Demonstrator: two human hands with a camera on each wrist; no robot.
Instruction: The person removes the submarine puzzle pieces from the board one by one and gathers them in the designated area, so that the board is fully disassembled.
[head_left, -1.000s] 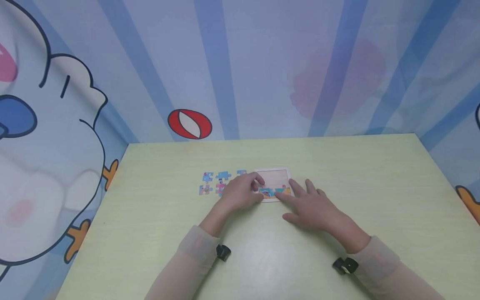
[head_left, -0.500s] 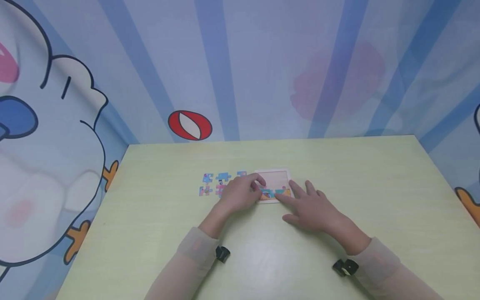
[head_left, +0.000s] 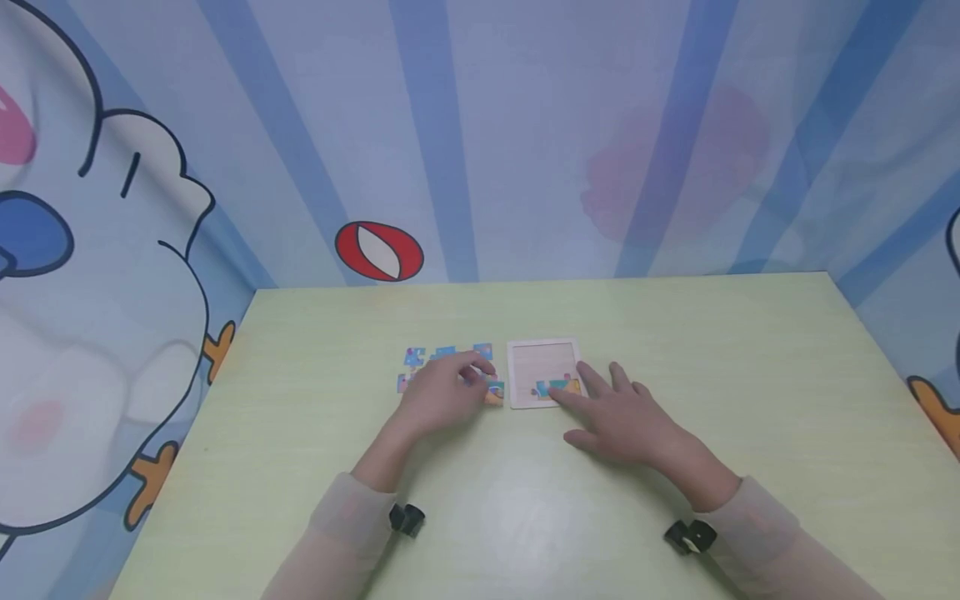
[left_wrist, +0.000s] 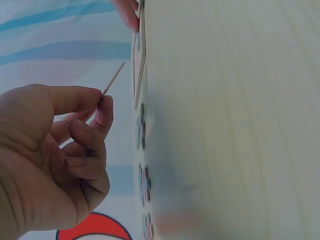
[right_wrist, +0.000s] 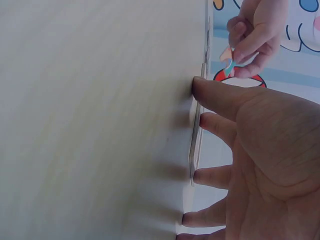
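Observation:
My left hand (head_left: 446, 392) pinches a jigsaw piece (head_left: 495, 393) with orange and teal print between thumb and fingertips, just left of the puzzle tray. The left wrist view shows this piece edge-on, held up off the table; the other fingers curl toward the palm. A white-rimmed puzzle tray (head_left: 543, 341) lies flat, with joined pieces (head_left: 543, 389) in its lower right part. My right hand (head_left: 626, 417) is spread with straight fingers, its index fingertip on those pieces and another fingertip at the tray's right rim. Its thumb rests on the table.
Several loose jigsaw pieces (head_left: 414, 357) lie in rows left of the tray, partly hidden under my left hand. The pale table (head_left: 315, 467) meets a blue striped cloth backdrop (head_left: 525, 150) at its far edge.
My left hand has moved left from over the tray's lower left corner, carrying the pinched piece clear of the tray. My right hand has stayed in place.

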